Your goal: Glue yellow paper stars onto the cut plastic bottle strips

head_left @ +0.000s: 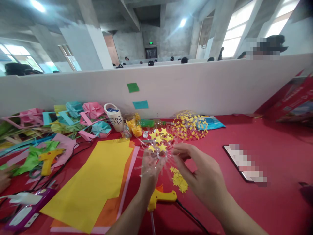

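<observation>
My left hand (149,168) is closed around a cut clear plastic bottle (161,154), its neck ring facing me and its thin strips fanning outward. Several yellow stars (158,139) sit on the far strips. At the right side of the fan, my right hand (201,168) has its thumb and fingertips drawn together at a clear strip; the exact contact is blurred. Below the hands lies a pile of loose yellow stars (179,180). A yellow hot glue gun (162,196) rests on the red table (276,205) near my left forearm.
Yellow paper sheets (97,176) lie at left, beside a second glue gun (49,160), a purple power strip (31,209) and another person's hand (6,178). Folded paper flowers (93,110), a white cup (114,119) and a star-covered piece (189,125) stand behind. A phone (241,164) lies right.
</observation>
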Demonstrator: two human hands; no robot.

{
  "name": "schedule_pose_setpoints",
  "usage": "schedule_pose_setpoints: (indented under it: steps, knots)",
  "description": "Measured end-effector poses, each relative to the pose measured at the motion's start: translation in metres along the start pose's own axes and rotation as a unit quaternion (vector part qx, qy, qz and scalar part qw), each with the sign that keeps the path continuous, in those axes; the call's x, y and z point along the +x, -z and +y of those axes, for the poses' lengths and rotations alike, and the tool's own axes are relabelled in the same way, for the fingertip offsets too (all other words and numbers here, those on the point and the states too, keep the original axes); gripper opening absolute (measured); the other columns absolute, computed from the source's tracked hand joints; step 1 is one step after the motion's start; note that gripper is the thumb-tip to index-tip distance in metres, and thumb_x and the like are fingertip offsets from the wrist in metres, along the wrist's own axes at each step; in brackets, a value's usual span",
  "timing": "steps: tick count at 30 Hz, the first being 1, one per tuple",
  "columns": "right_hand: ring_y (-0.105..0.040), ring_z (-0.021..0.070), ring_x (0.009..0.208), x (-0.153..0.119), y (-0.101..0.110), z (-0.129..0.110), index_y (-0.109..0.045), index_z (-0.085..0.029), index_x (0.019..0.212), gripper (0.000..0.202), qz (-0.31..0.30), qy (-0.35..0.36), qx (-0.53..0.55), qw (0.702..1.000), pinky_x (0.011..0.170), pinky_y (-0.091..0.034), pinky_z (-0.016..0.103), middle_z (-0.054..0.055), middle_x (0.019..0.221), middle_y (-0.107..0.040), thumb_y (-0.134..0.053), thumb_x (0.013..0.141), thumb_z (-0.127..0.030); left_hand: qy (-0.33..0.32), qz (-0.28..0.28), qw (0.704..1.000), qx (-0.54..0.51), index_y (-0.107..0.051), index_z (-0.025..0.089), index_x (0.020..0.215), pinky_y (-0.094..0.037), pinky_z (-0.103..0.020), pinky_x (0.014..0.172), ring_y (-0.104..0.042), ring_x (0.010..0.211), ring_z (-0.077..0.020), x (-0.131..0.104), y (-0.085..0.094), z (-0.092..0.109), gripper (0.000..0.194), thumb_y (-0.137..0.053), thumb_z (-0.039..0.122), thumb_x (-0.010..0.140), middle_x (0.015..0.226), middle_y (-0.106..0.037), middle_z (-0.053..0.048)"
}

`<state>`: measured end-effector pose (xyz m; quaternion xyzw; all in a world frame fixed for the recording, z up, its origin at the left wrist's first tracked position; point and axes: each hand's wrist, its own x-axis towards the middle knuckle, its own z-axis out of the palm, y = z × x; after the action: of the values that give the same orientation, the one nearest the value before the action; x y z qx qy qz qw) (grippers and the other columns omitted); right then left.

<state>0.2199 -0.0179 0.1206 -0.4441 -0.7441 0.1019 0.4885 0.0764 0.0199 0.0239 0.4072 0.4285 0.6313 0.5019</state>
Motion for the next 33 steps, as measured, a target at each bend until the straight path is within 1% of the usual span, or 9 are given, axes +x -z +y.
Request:
schedule_pose_setpoints:
  steps: [5,11,16,22,25,28,30,32,33]
  knots:
    - [-0.062,0.0127,0.074,0.001,0.008,-0.001,-0.059,-0.021,0.099,0.017,0.032,0.030,-0.007,0.999,0.068,-0.050,0.023,0.001,0.086,-0.065,-0.053,0.085,-0.012,-0.017,-0.016,0.999,-0.033,-0.053,0.023,0.098,-0.049,-0.036,0.087,-0.065,0.092,-0.0200,0.001,-0.002,0.002,0.032,-0.071,0.019,0.071,0.097,-0.068,-0.004]
    - [-0.052,0.0191,0.087,0.005,0.008,0.002,-0.063,-0.020,0.107,0.027,-0.001,0.079,-0.087,0.993,0.077,-0.045,0.033,0.006,0.092,-0.057,-0.057,0.082,-0.012,0.016,-0.010,1.000,0.005,-0.056,0.022,0.096,-0.049,-0.038,0.089,-0.064,0.098,-0.0224,-0.001,0.005,-0.001,0.031,-0.071,0.021,0.069,0.103,-0.067,-0.007]
    - [-0.047,0.0202,0.088,0.007,0.006,0.001,-0.064,-0.021,0.109,0.030,-0.032,0.072,-0.109,0.991,0.080,-0.042,0.036,0.007,0.093,-0.053,-0.054,0.082,-0.010,0.028,0.014,1.000,0.004,-0.054,0.023,0.097,-0.051,-0.036,0.083,-0.066,0.091,-0.0211,-0.001,0.002,0.000,0.038,-0.074,0.020,0.065,0.098,-0.068,-0.004]
    - [-0.052,0.0190,0.092,0.008,0.009,0.004,-0.060,-0.019,0.111,0.028,0.024,0.059,-0.067,0.996,0.082,-0.044,0.035,0.007,0.097,-0.054,-0.054,0.084,-0.014,0.042,-0.028,0.998,-0.040,-0.056,0.021,0.097,-0.049,-0.035,0.086,-0.066,0.089,-0.0181,0.003,0.002,0.002,0.032,-0.072,0.023,0.069,0.096,-0.069,-0.005]
    - [-0.056,0.0186,0.089,0.013,0.003,0.020,-0.059,-0.020,0.110,0.024,0.021,0.004,-0.046,0.999,0.080,-0.046,0.035,0.007,0.102,-0.056,-0.053,0.087,-0.022,0.050,-0.035,0.997,-0.048,-0.059,0.020,0.098,-0.047,-0.035,0.090,-0.066,0.090,-0.0171,0.013,0.009,0.001,0.033,-0.073,0.022,0.069,0.098,-0.069,-0.005]
    - [-0.059,0.0189,0.085,0.019,-0.015,0.044,-0.052,-0.023,0.119,0.036,-0.025,-0.120,0.024,0.992,0.068,-0.051,0.033,0.010,0.114,-0.055,-0.054,0.087,-0.039,0.028,-0.042,0.997,-0.061,-0.062,0.018,0.094,-0.045,-0.035,0.094,-0.066,0.091,-0.0173,0.026,0.019,0.000,0.032,-0.076,0.019,0.065,0.097,-0.070,-0.004]
    - [-0.062,0.0180,0.085,0.021,-0.033,0.059,-0.046,-0.026,0.125,0.044,-0.085,-0.202,0.117,0.969,0.065,-0.052,0.031,0.010,0.121,-0.054,-0.054,0.086,-0.044,0.023,-0.056,0.996,-0.065,-0.063,0.017,0.093,-0.046,-0.035,0.093,-0.066,0.091,-0.0190,0.033,0.025,-0.003,0.032,-0.076,0.019,0.064,0.097,-0.071,-0.006]
    - [-0.064,0.0151,0.076,0.020,-0.050,0.069,-0.042,-0.026,0.125,0.045,-0.141,-0.270,0.232,0.924,0.059,-0.054,0.029,0.011,0.125,-0.053,-0.052,0.086,-0.044,0.033,-0.061,0.996,-0.062,-0.064,0.017,0.092,-0.047,-0.035,0.090,-0.066,0.090,-0.0202,0.038,0.031,-0.007,0.032,-0.076,0.019,0.062,0.097,-0.071,-0.007]
    - [-0.065,0.0145,0.075,0.019,-0.058,0.073,-0.041,-0.025,0.125,0.045,-0.152,-0.288,0.270,0.906,0.059,-0.054,0.029,0.011,0.125,-0.053,-0.053,0.085,-0.043,0.039,-0.055,0.996,-0.057,-0.064,0.017,0.092,-0.048,-0.035,0.089,-0.066,0.090,-0.0201,0.040,0.034,-0.010,0.033,-0.076,0.019,0.062,0.096,-0.071,-0.006]
